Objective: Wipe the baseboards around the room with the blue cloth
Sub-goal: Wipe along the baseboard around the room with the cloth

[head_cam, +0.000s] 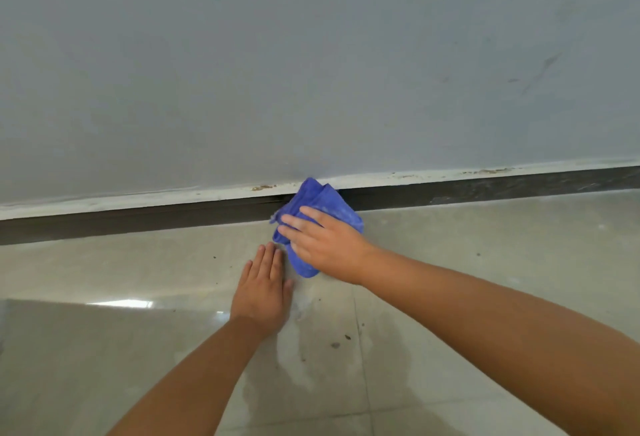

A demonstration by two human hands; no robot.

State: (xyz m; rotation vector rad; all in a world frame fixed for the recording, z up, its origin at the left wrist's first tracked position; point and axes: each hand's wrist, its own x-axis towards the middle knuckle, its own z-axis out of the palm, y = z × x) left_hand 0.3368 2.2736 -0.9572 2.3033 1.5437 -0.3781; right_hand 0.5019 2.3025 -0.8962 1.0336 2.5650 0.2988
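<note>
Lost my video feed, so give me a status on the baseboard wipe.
Right hand presses blue cloth against dark baseboard. Left hand flat on floor tile, holding nothing. Nothing in the way along the baseboard.

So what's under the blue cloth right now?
The blue cloth covers a stretch of dark baseboard and some tiled floor. The right hand presses on it; whether that stretch is clean can't be seen.
</note>
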